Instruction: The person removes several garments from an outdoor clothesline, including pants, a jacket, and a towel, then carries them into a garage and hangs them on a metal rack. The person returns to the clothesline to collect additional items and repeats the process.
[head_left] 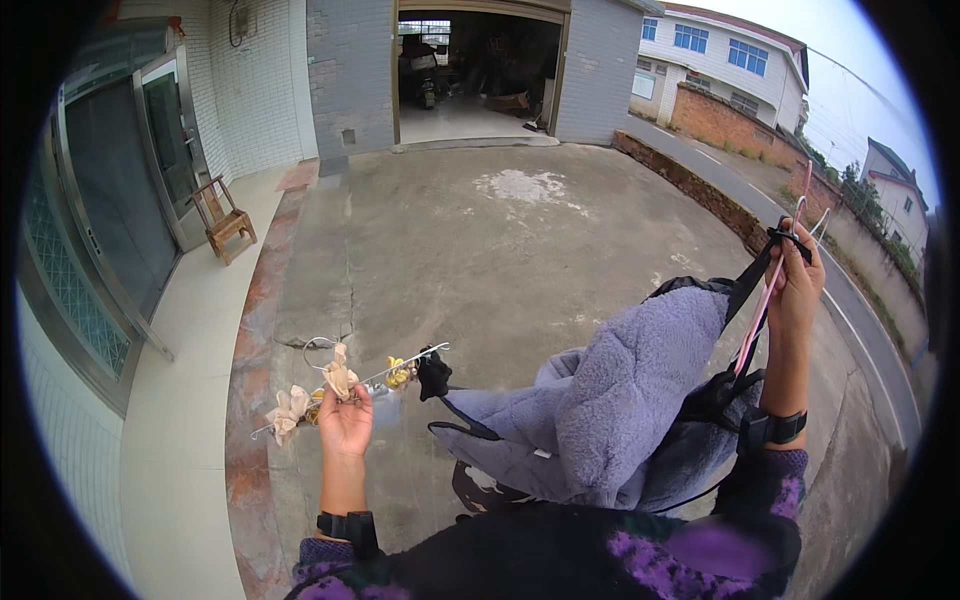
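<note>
Near left, the left hand grips a wire hanger with socks clipped on. Right hand clutches a pink hanger; the fleece coat droops, apparently not yet properly hung.

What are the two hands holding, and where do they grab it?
Left hand grips a wire hanger mid-bar. Right hand holds a pink hanger near its top, fleece garment hanging.

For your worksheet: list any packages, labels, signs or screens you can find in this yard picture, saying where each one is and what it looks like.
None show clearly: no package, sign or screen is in view.
Nearest candidate: a small grey box high on the white tiled wall, upper left; too small to tell what it is.
</note>
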